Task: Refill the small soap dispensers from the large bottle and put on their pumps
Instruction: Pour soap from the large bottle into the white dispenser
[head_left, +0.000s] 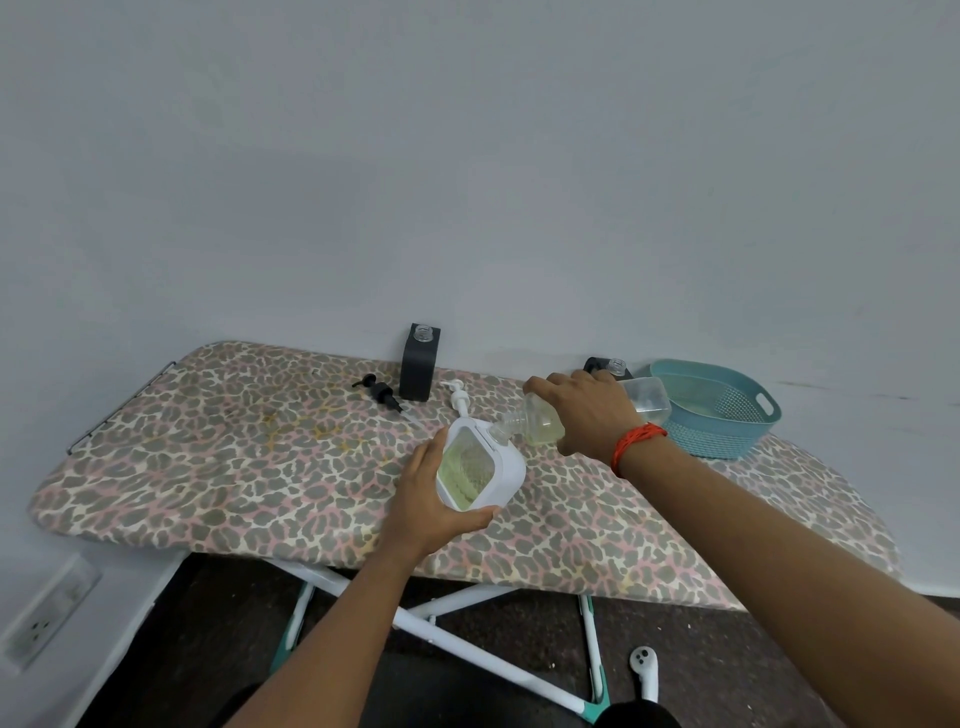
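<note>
A leopard-print ironing board (260, 467) is seen from above against a grey wall. A white soap dispenser (480, 465), tilted, is gripped by the left hand (431, 501). A clear large bottle (540, 423) of yellowish liquid is held on its side by the right hand (587, 413), its mouth touching the dispenser's opening. A black dispenser (418, 369), a black pump (379, 389), a white pump (458, 400) and a teal basket (722, 410) are set behind.
</note>
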